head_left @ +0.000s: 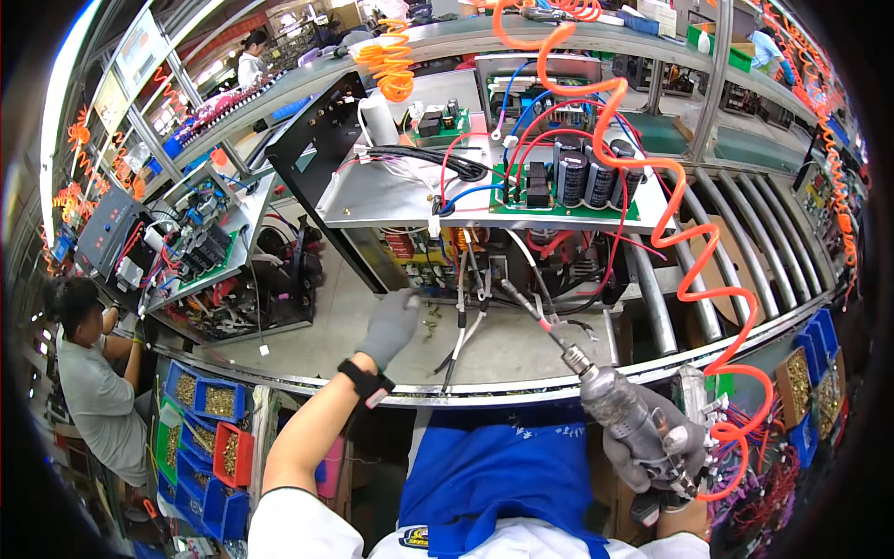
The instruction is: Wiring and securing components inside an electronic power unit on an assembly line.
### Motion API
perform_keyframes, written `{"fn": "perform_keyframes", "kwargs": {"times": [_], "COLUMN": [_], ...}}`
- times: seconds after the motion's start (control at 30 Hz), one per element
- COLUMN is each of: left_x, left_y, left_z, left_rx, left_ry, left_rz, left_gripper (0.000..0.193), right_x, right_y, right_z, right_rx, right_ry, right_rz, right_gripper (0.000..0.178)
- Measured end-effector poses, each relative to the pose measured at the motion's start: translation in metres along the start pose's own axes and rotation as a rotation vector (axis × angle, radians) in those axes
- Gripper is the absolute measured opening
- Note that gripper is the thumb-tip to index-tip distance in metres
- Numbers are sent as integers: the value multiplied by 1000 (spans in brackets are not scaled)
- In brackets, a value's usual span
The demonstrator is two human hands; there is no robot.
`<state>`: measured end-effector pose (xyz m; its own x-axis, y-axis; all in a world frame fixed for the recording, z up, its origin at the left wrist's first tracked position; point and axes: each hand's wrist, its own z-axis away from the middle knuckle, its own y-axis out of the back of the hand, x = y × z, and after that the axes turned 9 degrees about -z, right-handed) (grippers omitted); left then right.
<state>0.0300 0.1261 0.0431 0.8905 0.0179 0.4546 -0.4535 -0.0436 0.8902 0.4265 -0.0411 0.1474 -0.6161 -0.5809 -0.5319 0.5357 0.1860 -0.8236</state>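
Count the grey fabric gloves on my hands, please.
2: one on your left hand, near the black metal panel; one on your right hand, around the grey cylindrical power tool.

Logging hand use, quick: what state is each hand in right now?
Left hand: near small brass-coloured pieces; open or closed cannot be told.
Right hand: closed, holding the grey power driver.

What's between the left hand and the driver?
In the head view, small brass-coloured bits and some black-and-white cables are between the left hand and the driver.
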Motion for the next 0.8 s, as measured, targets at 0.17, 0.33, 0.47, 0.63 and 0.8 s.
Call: {"fn": "perform_keyframes", "kwargs": {"times": [0.17,0.33,0.47,0.63,0.8], "left_x": [60,122,133,153,183], "left_y": [72,91,91,94,91], "left_z": [34,54,51,49,44], "left_rx": [-472,-609,-640,-597,-537], "left_ry": [81,-59,-55,-13,-132], "left_rz": [856,924,954,1044,1034], "left_gripper": [48,52,38,35,40], "right_x": [3,4,-3,-26,-47], "right_y": [-19,10,6,-1,-7], "right_z": [-4,-17,-12,0,13], "right_rx": [123,-203,-166,-90,-48], "right_ry": [-138,-217,-218,-242,-232], "right_rz": [174,94,71,170,162], "right_gripper": [94,105,104,102,102]}}
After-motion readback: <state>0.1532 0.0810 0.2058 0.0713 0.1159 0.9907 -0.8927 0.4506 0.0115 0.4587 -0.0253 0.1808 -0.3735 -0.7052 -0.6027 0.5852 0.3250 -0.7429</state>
